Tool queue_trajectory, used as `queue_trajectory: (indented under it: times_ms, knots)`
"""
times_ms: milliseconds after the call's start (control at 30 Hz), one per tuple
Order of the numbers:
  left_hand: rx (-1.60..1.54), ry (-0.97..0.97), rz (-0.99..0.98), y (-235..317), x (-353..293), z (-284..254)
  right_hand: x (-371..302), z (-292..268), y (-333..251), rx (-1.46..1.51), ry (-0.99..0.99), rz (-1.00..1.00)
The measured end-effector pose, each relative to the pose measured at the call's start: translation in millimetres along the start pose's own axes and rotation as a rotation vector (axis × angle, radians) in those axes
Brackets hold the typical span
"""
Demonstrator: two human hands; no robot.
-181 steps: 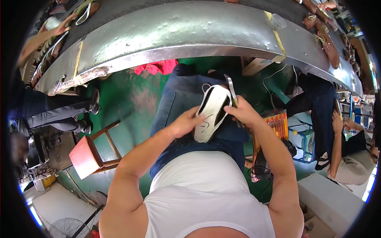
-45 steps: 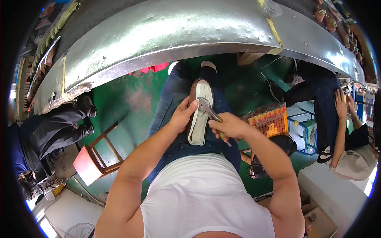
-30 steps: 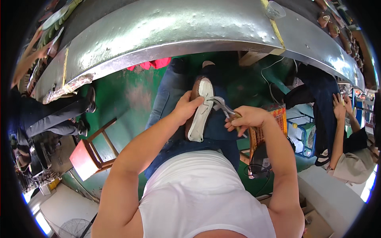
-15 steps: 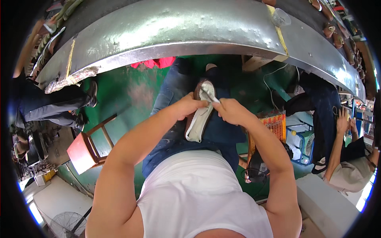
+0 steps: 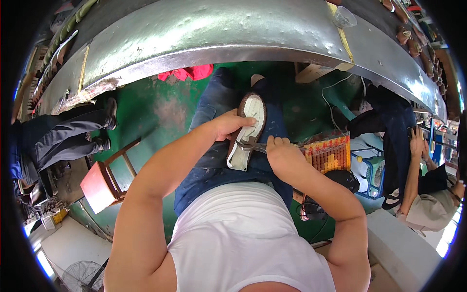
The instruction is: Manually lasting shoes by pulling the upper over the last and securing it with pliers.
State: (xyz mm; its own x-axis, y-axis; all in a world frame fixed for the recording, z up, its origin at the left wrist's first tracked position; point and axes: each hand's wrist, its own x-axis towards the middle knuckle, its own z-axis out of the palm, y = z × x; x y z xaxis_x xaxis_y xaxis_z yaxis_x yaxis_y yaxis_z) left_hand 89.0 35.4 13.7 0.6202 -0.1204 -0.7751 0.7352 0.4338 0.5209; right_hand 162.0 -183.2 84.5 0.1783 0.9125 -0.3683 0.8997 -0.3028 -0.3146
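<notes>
A shoe (image 5: 252, 108) rests over my thighs with its underside up, showing a whitish sole face inside a brown edge. My left hand (image 5: 229, 125) is closed on its left side, the thumb lying across the whitish face. In my right hand (image 5: 286, 156) is a pair of metal pincers (image 5: 254, 146). Their curved head meets the shoe's right edge, below my left thumb. Whether the jaws pinch any material is too small to tell.
A metal-topped bench (image 5: 209, 29) curves ahead, with a clear plastic cup (image 5: 344, 17) on it. A wooden stool (image 5: 99, 187) stands left, a beaded seat mat (image 5: 331, 153) right. Red cloth (image 5: 187, 73) lies under the bench. Other people sit at both sides.
My right hand has moved down and toward me, from the shoe's upper part to its right edge lower down. The pincers now show clearly. My left hand stays on the shoe.
</notes>
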Motion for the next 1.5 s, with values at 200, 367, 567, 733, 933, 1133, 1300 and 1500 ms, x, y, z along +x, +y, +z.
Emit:
queue_trajectory:
  times_ms: [200,367,567,733,933,1133,1300,1500]
  knots:
    - [0.024,0.001,-0.001,-3,1,-3,0,-3,5,0.160,-0.077,0.018]
    - [0.020,0.021,0.016,0,-4,-4,10,6,3,0.292,-0.094,0.083]
    - [0.008,0.037,0.057,-4,-5,-3,13,5,-2,0.244,-0.080,0.086]
    - [0.053,0.049,0.092,-3,-9,2,-16,32,6,0.442,0.145,0.086]
    - [0.109,0.131,0.113,-30,0,7,-22,23,5,0.419,-0.108,0.290]
    - [0.189,0.076,0.449,-82,-22,13,-21,26,18,0.412,-0.144,0.320]
    - [0.242,0.241,0.512,-99,-5,20,-22,-32,32,0.856,-0.468,0.441]
    - [0.466,0.427,0.507,-95,-14,30,11,21,5,0.485,0.086,0.228]
